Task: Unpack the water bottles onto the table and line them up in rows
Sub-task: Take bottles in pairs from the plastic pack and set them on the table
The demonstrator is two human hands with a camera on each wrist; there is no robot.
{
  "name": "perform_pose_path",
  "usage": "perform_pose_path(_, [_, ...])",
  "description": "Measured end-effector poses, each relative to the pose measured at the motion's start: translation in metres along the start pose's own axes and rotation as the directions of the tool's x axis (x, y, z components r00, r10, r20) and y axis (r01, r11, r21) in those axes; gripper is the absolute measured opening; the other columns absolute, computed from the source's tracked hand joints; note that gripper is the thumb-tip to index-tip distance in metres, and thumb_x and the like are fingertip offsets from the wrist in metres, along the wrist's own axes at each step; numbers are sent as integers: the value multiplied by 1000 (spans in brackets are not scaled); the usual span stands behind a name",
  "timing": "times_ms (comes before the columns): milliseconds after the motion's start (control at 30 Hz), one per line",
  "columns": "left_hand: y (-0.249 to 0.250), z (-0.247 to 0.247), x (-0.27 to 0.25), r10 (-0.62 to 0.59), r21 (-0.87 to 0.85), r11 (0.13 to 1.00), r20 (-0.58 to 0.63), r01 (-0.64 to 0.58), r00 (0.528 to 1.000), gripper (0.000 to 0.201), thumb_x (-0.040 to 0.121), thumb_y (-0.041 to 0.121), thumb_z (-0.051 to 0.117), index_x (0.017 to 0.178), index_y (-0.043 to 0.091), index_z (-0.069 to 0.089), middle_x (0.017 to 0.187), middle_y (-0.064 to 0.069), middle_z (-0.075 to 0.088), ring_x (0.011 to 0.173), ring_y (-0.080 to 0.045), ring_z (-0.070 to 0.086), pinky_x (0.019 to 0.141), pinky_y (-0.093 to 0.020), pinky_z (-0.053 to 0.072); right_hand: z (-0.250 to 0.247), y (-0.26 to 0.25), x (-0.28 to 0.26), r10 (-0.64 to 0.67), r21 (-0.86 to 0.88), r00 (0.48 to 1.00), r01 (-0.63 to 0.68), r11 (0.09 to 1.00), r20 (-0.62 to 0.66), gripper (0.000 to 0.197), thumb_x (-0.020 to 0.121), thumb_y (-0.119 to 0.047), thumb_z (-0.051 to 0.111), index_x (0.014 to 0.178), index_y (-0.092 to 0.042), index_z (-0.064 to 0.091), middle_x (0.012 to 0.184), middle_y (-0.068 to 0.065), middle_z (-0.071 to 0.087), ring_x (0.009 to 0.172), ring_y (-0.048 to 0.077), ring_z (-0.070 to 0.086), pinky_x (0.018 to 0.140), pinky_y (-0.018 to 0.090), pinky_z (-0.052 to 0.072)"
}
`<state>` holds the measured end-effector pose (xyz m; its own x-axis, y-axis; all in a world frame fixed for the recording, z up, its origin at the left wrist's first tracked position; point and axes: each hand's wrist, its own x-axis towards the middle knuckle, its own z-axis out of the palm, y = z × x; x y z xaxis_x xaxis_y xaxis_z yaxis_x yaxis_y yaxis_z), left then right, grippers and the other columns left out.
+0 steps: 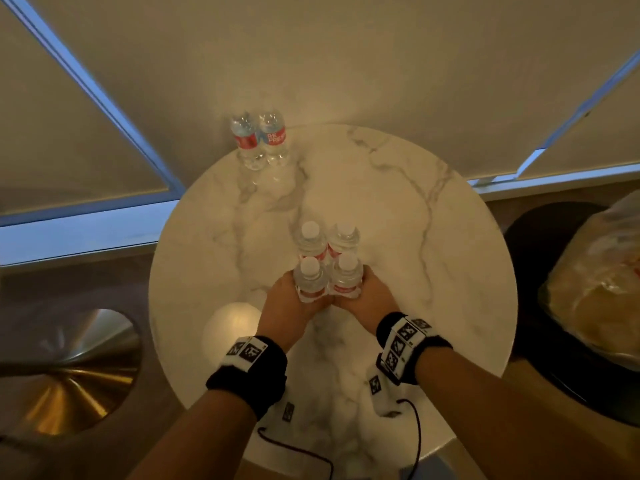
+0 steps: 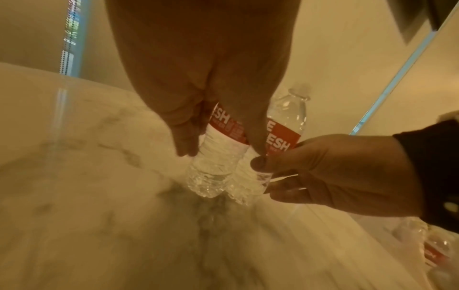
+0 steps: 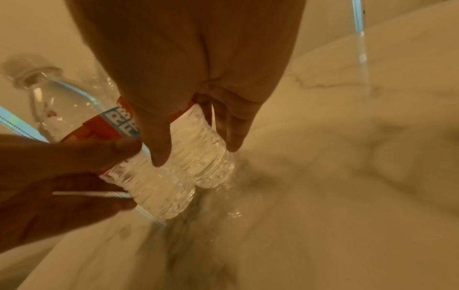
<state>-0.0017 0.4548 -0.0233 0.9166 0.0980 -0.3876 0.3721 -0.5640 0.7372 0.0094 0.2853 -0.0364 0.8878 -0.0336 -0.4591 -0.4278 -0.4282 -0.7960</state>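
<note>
- A cluster of four water bottles (image 1: 327,259) stood upright on the round marble table (image 1: 433,258), two by two and touching, white caps up, red labels around their middles.
- The left hand (image 1: 289,301) gripped the near-left bottle (image 1: 309,280) of that cluster, fingers curled round its far side and thumb across the near side; the left wrist view showed the thumb (image 2: 250,133) lying over the red label.
- The right hand (image 1: 369,296) gripped the near-right bottle (image 1: 347,275) the same way, its fingers (image 3: 236,125) wrapped round the ribbed lower body.
- The two hands met in front of the cluster, thumbs nearly touching.
- Two more water bottles (image 1: 259,140) stood side by side and touching, well beyond the cluster, at the table's far-left edge.
- Black wristbands with white marker tags (image 1: 403,344) sat on both wrists, thin cables trailing toward the person.
- To the right of the cluster, off the table, a crumpled clear plastic bag (image 1: 595,282) rested on a dark seat (image 1: 526,230).
- To the left of the cluster, below the tabletop, lay a brushed gold disc (image 1: 69,368).
</note>
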Motion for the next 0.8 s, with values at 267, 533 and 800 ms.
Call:
perform_pose_path(267, [2, 26, -42, -140, 570, 821, 257, -34, 956, 50, 89, 59, 55, 114, 16, 63, 115, -6, 70, 106, -27, 66, 92, -39, 54, -75, 46, -23, 13, -147, 994, -28, 989, -107, 26, 86, -35, 68, 107, -19, 64, 100, 2, 69, 86, 15, 65, 76, 27, 54])
perform_pose_path(533, [112, 153, -49, 172, 481, 772, 473, -417, 864, 41, 93, 54, 51, 113, 21, 65, 106, 0, 70, 97, -20, 65, 83, -34, 52, -226, 146, -54, 211, -38, 870, -253, 967, -445, 15, 91, -35, 61, 94, -21, 65, 88, -1, 71, 81, 19, 67, 76, 34, 53])
perform_pose_path(800, [254, 338, -38, 347, 165, 799, 658, -578, 668, 29, 97, 42, 54, 106, 20, 70, 97, 1, 75, 89, -14, 70, 84, -37, 57, -390, 253, -44, 496, 331, 669, -370, 868, -553, 29, 84, -41, 64, 102, -18, 65, 89, 8, 72, 86, 30, 69, 82, 45, 57])
